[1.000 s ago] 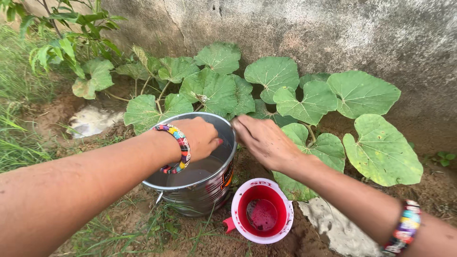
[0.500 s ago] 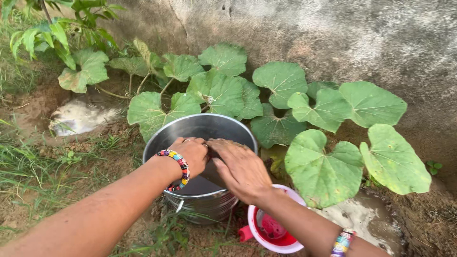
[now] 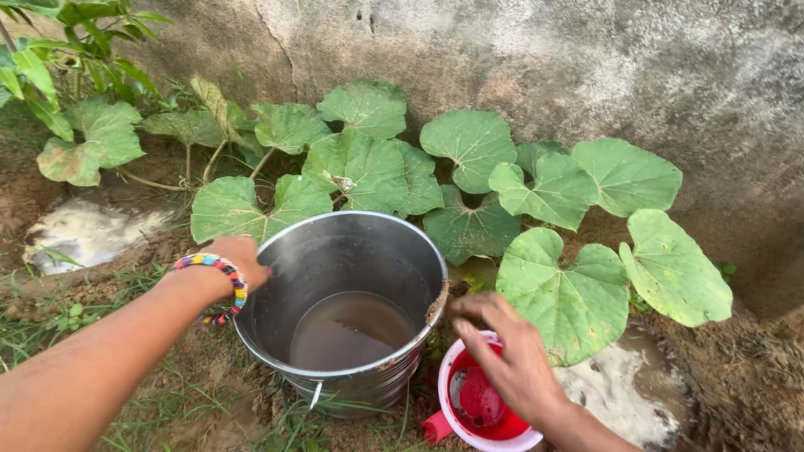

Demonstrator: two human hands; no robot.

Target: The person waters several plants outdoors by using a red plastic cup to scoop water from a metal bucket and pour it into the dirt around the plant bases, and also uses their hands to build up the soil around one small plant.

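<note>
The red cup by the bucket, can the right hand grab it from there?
Probably yes. The right hand hovers right over the red cup, fingers spread, and nothing lies between them. The metal bucket stands beside the cup, not over it.

Soft, even daylight, faint shadows, sharp focus throughout, with slight wide-angle stretching at the edges.

Both hands reach forward: left hand (image 3: 241, 255) curled, wrist beaded; right hand (image 3: 511, 356) lower, fingers bent.
</note>
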